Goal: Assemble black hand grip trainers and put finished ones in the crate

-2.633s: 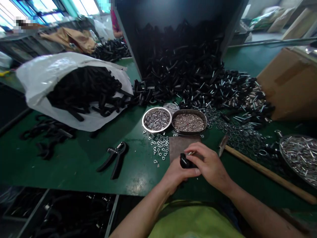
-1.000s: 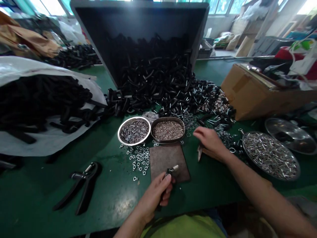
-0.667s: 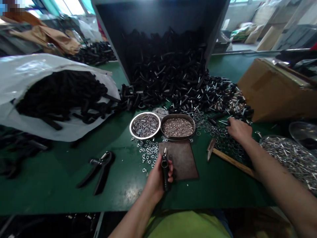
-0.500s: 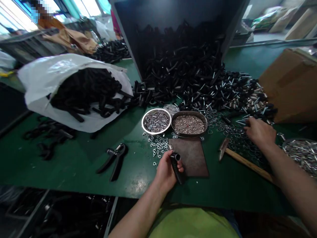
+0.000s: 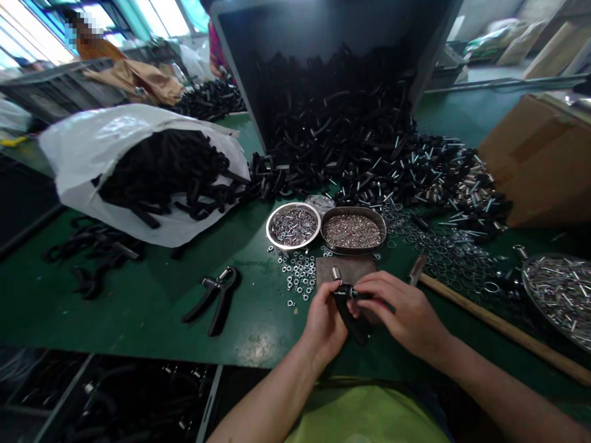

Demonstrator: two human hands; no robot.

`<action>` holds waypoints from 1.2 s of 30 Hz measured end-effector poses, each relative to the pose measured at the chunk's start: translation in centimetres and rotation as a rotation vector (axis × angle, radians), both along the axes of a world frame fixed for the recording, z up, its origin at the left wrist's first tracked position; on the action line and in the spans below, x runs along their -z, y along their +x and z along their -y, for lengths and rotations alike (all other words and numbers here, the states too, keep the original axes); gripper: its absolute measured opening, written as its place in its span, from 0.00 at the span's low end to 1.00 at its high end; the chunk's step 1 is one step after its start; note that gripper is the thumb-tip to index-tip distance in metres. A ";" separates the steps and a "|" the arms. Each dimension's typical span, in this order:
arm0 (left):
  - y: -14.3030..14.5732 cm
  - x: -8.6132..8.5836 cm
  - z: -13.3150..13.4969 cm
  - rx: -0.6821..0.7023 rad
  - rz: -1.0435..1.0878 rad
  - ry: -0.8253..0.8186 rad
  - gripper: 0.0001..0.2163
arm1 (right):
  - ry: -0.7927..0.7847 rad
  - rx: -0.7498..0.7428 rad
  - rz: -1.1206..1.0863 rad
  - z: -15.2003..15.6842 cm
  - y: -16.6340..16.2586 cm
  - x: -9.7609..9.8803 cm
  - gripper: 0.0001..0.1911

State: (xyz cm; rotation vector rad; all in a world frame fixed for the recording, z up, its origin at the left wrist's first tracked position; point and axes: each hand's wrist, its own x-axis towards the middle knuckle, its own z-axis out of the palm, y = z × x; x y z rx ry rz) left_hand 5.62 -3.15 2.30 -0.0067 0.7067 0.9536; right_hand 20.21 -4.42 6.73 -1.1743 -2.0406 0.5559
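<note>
My left hand (image 5: 323, 323) is closed around a black hand-grip handle (image 5: 354, 327), held at a slant above a brown metal plate (image 5: 325, 269). A silver coil spring (image 5: 336, 274) sticks up from the handle's top end. My right hand (image 5: 409, 314) pinches a small screw knob against the side of that end; the fingers hide most of it. To the left, a hand gripper (image 5: 217, 298) with two black handles and a spring lies on the green table (image 5: 152, 307). Loose nuts (image 5: 300, 277) are scattered by my left hand.
A round bowl of small metal parts (image 5: 271, 237) and an oval tin of small pieces (image 5: 353, 251) stand ahead. A hammer (image 5: 484, 314) lies at right beside loose rings. Behind are a white sack (image 5: 78, 154), heaped black parts (image 5: 341, 129) and a carton (image 5: 540, 166). Other people are in the background.
My right hand has come from the pile of screw knobs at the right to the handle in my left hand. The left hand has moved slightly right and turned the handle.
</note>
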 end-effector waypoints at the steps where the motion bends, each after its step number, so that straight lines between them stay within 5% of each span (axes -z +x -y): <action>1: 0.2 -0.1 0.2 -0.029 -0.024 0.008 0.06 | 0.020 0.004 0.014 0.0 -0.5 0.3 0.09; 4: 0.3 -0.4 0.7 -0.115 -0.135 0.097 0.05 | -0.025 0.092 0.023 -0.3 -1.6 0.7 0.09; 9: -0.2 -0.6 0.9 -0.142 -0.266 0.213 0.06 | -0.481 0.140 -0.050 -0.8 -2.1 0.1 0.15; 14: -0.7 -0.5 0.7 -0.206 -0.292 0.234 0.05 | -0.151 0.036 0.019 -0.8 -1.8 0.1 0.14; 18: -0.7 -0.6 0.7 -0.148 -0.341 0.306 0.05 | -0.465 0.081 -0.004 -0.8 -1.8 0.3 0.17; 22: -1.0 -0.7 0.7 -0.175 -0.391 0.298 0.06 | -0.237 0.037 0.030 -0.6 -1.6 0.3 0.14; 26: -1.3 -0.6 0.8 -0.062 -0.459 0.401 0.08 | -0.505 0.073 -0.039 -0.5 -1.3 0.2 0.15; 28: -1.5 -0.7 0.7 -0.019 -0.500 0.428 0.07 | -0.499 0.085 -0.078 -0.6 -1.3 0.2 0.13; 30: -1.7 -0.9 0.7 0.034 -0.588 0.453 0.08 | -0.503 0.094 -0.185 -0.7 -1.6 0.5 0.13; 36: -1.5 -1.7 1.2 0.008 -1.267 0.557 0.21 | -1.036 0.240 -0.953 -0.4 -4.2 2.5 0.19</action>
